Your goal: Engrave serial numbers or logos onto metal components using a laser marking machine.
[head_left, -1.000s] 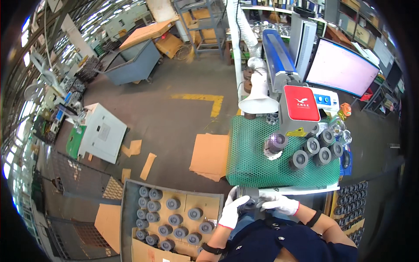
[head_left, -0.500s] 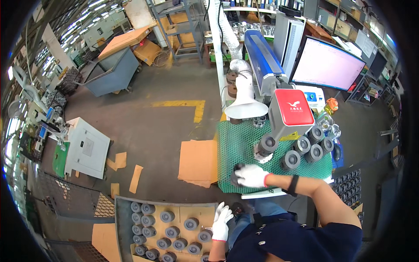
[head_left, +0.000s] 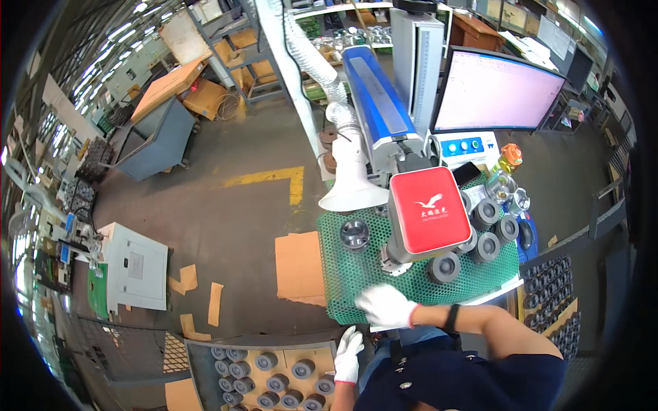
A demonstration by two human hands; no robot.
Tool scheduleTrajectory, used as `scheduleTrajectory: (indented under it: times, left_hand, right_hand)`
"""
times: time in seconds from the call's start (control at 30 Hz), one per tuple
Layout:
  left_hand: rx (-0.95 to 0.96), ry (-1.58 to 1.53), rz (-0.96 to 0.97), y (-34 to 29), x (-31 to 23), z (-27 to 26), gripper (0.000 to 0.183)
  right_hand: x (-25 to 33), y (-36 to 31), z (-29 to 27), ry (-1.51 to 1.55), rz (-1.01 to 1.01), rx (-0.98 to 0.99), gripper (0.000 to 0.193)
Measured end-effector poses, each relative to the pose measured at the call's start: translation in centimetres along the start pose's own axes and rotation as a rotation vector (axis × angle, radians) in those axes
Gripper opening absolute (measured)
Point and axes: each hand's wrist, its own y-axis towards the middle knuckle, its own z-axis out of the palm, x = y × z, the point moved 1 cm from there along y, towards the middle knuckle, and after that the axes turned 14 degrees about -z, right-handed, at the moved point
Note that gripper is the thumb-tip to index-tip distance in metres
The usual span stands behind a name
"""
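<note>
My right hand point(head_left: 385, 305), in a white glove, is over the near left part of the green perforated mat point(head_left: 428, 277). Its fingers are smeared by motion and no piece shows in them. Farther back on the mat stands a dark round piece with a shiny hollow point(head_left: 355, 234), apart from the hand. My left hand point(head_left: 348, 356), also gloved, is open with fingers stretched, beside the bin's edge. Grey piston-like cylinders point(head_left: 443, 268) stand on the mat's right side. A red-topped machine head point(head_left: 432, 211) overhangs a small light fixture point(head_left: 394, 263); what lies beneath is partly hidden.
A grey bin point(head_left: 267, 340) with rows of cylinders on cardboard is at my left. A white suction cone point(head_left: 353, 188) hangs over the mat's far edge. Behind stand a monitor point(head_left: 499, 92) and a control box point(head_left: 468, 146). Stacked dark pieces point(head_left: 548, 291) are to the right.
My right hand no longer has the dark cylinder it held. A dark round piece now stands farther back on the mat. The whole view has shifted; my left hand stays near the bin.
</note>
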Motion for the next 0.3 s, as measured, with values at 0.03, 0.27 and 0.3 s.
scheduleTrajectory:
  times: [0.03, 0.27, 0.3]
  left_hand:
    - [0.056, 0.076, 0.023, -0.1, -1.1, 1.2, 0.043]
    - [0.185, 0.279, 0.092, 2.4, -3.6, 3.3, 0.043]
    - [0.220, 0.280, 0.093, 3.1, -3.2, 3.3, 0.044]
  right_hand:
    - [0.7, -3.7, 2.2, 0.044, -0.133, -0.037, 0.035]
    - [-2.7, -11.4, -11.0, -0.204, 0.295, -0.166, 0.047]
    - [-2.9, -11.8, -11.8, -0.285, 0.317, -0.156, 0.059]
